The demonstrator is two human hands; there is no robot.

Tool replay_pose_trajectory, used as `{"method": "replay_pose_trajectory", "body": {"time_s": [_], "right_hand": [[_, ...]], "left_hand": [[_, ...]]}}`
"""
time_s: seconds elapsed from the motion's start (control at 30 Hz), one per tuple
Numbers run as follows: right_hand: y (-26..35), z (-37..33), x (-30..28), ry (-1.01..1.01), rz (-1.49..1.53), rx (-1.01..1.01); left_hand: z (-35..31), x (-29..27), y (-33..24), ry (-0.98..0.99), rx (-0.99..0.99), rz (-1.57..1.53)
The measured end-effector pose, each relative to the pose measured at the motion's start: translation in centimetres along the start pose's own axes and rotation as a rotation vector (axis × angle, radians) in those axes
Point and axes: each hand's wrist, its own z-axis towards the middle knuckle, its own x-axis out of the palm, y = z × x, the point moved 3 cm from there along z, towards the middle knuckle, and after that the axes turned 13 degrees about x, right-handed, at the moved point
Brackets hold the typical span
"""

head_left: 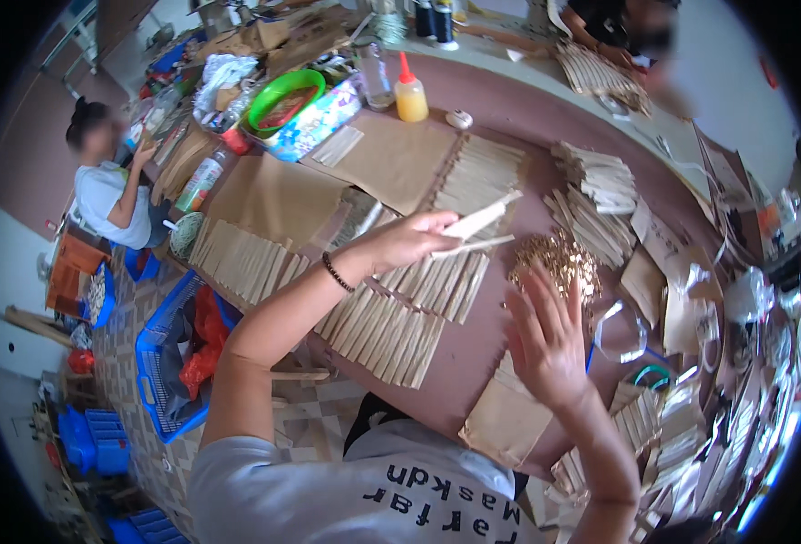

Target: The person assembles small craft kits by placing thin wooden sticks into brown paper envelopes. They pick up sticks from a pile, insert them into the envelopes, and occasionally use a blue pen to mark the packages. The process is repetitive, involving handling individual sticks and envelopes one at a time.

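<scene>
My left hand (409,243) is closed around a few flat, pale beige strips (484,220) that stick out to the right from the fingers. My right hand (550,349) is open, fingers stretched out and slightly blurred, just below a pile of small shiny gold-coloured pieces (559,257). Beneath my left wrist, similar strips lie side by side in rows (387,340) on the brown table (486,363). Another row of strips (482,168) lies beyond my left hand. Loose bundles of strips (595,179) rest past the gold pile.
Brown cardboard sheets (400,159) and a yellow glue bottle with a red tip (410,95) are farther back. A green basin (287,98) sits on a patterned box. Clear tape (620,332) lies at right; a blue basket (160,363) is at left. Two other people sit nearby.
</scene>
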Motion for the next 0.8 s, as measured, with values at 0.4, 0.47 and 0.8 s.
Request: {"method": "replay_pose_trajectory", "body": {"time_s": [0.4, 0.47, 0.8], "right_hand": [[-3.3, -1.6, 3.6, 1.118, 0.732, 0.273], [-2.3, -3.6, 3.2, 1.303, 0.966, 0.497], [-1.9, -8.3, 2.4, 0.973, 1.213, 0.932]], "left_hand": [[-2.7, 13.5, -2.7, 0.55, -0.182, 0.03], [-2.6, 14.5, -3.5, 0.663, -0.256, 0.13], [-3.9, 16.8, -3.2, 0.591, 0.12, 0.35]]}}
